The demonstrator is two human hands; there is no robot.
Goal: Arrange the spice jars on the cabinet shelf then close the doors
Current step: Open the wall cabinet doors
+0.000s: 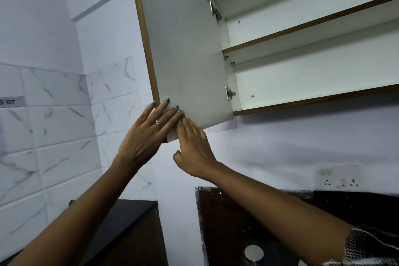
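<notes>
The cabinet door (183, 49) stood swung wide open, hinged on the left side of the wall cabinet (313, 101). At the door's lower corner both hands met. The left hand (149, 136) lay flat against the door's bottom outer edge, its fingers (166, 106) straight and spread, tips on the pale inner face, a ring on one of them. The right hand (194, 149) was just beside it, touching it, fingers straight and pressed up along the door's bottom edge, the thumb held apart below; neither hand curled round anything. To the right of the door, the cabinet shelf (302, 36) showed bare white boards with brown edging. No spice jars could be made out. Below the door, a dark table (237, 211) ran along the wall, a metal cylinder (254, 252) standing on it.
</notes>
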